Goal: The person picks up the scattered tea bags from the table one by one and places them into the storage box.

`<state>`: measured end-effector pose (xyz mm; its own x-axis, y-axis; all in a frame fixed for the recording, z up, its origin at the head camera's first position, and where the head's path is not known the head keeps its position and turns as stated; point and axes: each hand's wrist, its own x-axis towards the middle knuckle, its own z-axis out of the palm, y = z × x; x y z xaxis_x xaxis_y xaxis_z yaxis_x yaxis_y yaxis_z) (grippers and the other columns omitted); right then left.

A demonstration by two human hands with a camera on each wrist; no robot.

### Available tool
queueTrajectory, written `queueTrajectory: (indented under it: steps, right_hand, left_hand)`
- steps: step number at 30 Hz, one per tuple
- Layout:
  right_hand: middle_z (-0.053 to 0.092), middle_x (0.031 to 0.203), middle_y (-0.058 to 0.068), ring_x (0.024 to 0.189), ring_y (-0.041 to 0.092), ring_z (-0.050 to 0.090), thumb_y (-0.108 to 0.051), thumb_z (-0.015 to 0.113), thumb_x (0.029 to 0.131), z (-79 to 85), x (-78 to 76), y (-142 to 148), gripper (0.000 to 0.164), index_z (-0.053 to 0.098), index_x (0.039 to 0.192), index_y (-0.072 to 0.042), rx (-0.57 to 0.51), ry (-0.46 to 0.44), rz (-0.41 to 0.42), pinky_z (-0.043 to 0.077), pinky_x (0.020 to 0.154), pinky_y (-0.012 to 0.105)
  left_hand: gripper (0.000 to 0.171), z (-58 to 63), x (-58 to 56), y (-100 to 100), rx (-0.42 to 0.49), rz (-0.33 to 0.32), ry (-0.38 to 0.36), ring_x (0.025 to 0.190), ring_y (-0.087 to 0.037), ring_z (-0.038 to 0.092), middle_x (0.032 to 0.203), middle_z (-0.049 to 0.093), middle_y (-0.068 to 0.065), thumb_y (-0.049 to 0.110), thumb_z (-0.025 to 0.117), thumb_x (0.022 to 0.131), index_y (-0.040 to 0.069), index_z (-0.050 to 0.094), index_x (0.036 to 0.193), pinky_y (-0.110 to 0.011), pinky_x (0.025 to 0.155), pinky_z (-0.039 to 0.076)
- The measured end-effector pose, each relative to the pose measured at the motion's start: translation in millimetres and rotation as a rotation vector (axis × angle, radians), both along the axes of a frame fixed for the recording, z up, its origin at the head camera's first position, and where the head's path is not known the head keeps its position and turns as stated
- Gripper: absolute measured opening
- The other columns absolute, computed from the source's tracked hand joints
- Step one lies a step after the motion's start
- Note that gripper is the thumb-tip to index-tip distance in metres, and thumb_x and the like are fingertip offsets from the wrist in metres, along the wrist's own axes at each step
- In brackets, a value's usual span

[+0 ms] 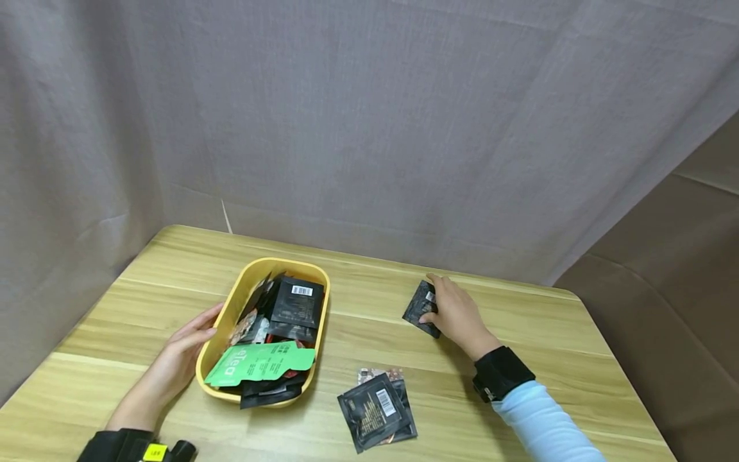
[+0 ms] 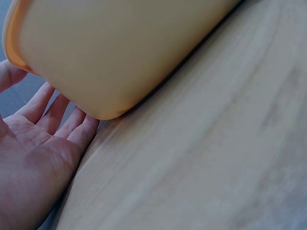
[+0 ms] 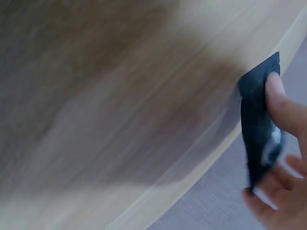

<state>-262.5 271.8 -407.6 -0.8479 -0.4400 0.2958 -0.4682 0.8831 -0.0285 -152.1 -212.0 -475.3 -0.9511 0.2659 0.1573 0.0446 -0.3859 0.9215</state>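
Toward the table's back edge, my right hand point(image 1: 460, 314) pinches a small flat black sachet point(image 1: 418, 313) between thumb and fingers. In the right wrist view the sachet point(image 3: 259, 115) hangs edge-on from that grip, above the wooden surface. On the other side, my left hand point(image 1: 183, 353) rests against the left side of a yellow bin point(image 1: 245, 282), its fingers extended. The left wrist view shows those fingertips at the bin's outer wall point(image 2: 110, 52) near its base, the thumb up by the rim. Black sachets point(image 1: 297, 301) and a green packet point(image 1: 260, 364) with white lettering fill the bin.
In front, between the hands, a black sachet with a barcode point(image 1: 372, 410) overlaps other sachets on the wooden table point(image 1: 277, 439). A grey cloth curtain point(image 1: 369, 128) stands along the back edge, with more cloth point(image 1: 664, 269) on the right.
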Motion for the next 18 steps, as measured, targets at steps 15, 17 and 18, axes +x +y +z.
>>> queueTrajectory:
  steps: [15, 17, 18]
  right_hand:
    - [0.063, 0.089, 0.002, 0.08, 0.022, 0.061, -0.001, 0.074, 0.087, 22.8, 4.5, -43, 0.015, 0.071, 0.1, -0.007, -0.13, 0.293, 0.319, 0.052, 0.072, 0.037]
    - [0.063, 0.09, 0.002, 0.083, 0.022, 0.062, 0.001, 0.074, 0.086, 28.7, 7.8, -56, 0.015, 0.071, 0.098, -0.008, -0.126, 0.313, 0.364, 0.053, 0.076, 0.037]
    - [0.063, 0.09, 0.002, 0.083, 0.022, 0.063, 0.003, 0.073, 0.085, 31.9, 9.3, -63, 0.017, 0.071, 0.097, -0.008, -0.129, 0.322, 0.393, 0.053, 0.077, 0.037]
  left_hand:
    - [0.046, -0.6, 0.4, -1, -0.024, -0.002, -0.022, 0.121, -0.004, 0.052, 0.138, 0.052, 0.016, 0.005, 0.033, 0.105, 0.027, 0.049, 0.142, -0.019, 0.096, 0.045]
    - [0.046, -0.2, 0.6, -1, -0.023, -0.002, -0.024, 0.121, -0.003, 0.052, 0.138, 0.052, 0.017, 0.005, 0.034, 0.105, 0.027, 0.049, 0.141, -0.019, 0.096, 0.044]
    - [0.046, 0.0, 0.7, 0, -0.023, 0.0, -0.026, 0.121, -0.003, 0.052, 0.138, 0.052, 0.017, 0.005, 0.034, 0.105, 0.027, 0.049, 0.141, -0.019, 0.096, 0.044]
